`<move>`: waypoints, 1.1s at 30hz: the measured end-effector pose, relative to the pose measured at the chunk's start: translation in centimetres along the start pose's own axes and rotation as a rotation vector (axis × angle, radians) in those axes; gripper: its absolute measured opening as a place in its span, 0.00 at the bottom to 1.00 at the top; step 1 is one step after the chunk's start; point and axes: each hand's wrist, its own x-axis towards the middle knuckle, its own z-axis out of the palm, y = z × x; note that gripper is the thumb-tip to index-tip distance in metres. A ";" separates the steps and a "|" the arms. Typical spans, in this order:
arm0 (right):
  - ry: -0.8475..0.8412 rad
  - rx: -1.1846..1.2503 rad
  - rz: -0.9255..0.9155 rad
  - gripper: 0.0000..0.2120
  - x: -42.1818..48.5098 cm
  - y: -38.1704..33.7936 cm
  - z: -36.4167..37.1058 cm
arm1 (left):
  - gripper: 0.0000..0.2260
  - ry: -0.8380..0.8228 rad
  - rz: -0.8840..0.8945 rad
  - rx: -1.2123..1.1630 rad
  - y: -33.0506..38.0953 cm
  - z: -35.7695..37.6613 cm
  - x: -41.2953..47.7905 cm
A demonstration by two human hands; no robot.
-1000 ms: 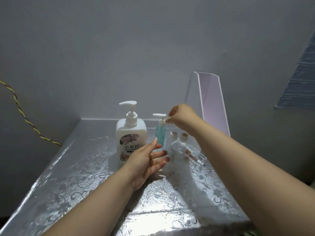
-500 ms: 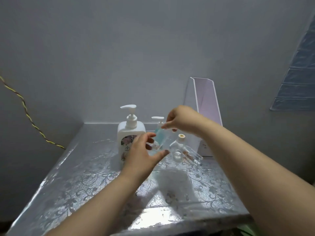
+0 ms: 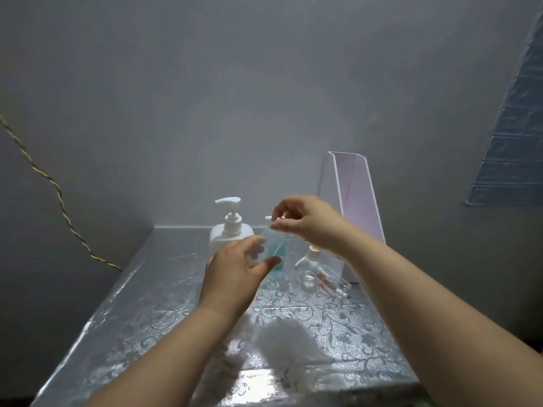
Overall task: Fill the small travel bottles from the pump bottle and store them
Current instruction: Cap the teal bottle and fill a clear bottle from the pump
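Note:
A white pump bottle point(image 3: 231, 232) stands at the back of the silver patterned table point(image 3: 164, 312). Right of it is a small blue pump bottle point(image 3: 277, 250), partly hidden. In front of that one, my left hand point(image 3: 235, 274) holds a small clear travel bottle point(image 3: 266, 245) tilted above the table. My right hand point(image 3: 305, 221) pinches the top of that same bottle with its fingertips. Another clear bottle with a cork stopper point(image 3: 313, 257) stands to the right, under my right wrist. More small clear bottles point(image 3: 330, 284) lie on the table beside it.
A tall, clear, pinkish acrylic holder point(image 3: 354, 195) leans against the grey wall at the back right. A yellow twisted cord point(image 3: 60, 201) hangs down the left wall. The table's front edge is near the bottom of the view.
My right hand lifted a clear bottle from the group and brought it left. My left hand rose from the table and closed around it. The camera view tilted up slightly.

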 end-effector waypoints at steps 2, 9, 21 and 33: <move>-0.056 0.033 -0.032 0.09 -0.1 -0.2 -0.3 | 0.20 0.014 -0.011 0.020 -0.3 -0.4 0.1; -0.080 0.008 -0.031 0.09 0.6 -0.7 -0.5 | 0.24 0.000 -0.045 0.034 -0.5 -0.9 0.1; -0.102 -0.035 0.045 0.10 0.7 -1.3 -0.4 | 0.24 -0.023 -0.042 0.006 -1.1 -1.1 0.1; -0.134 0.053 0.075 0.04 0.9 -0.8 0.0 | 0.25 -0.013 -0.048 -0.006 -1.9 -0.9 0.1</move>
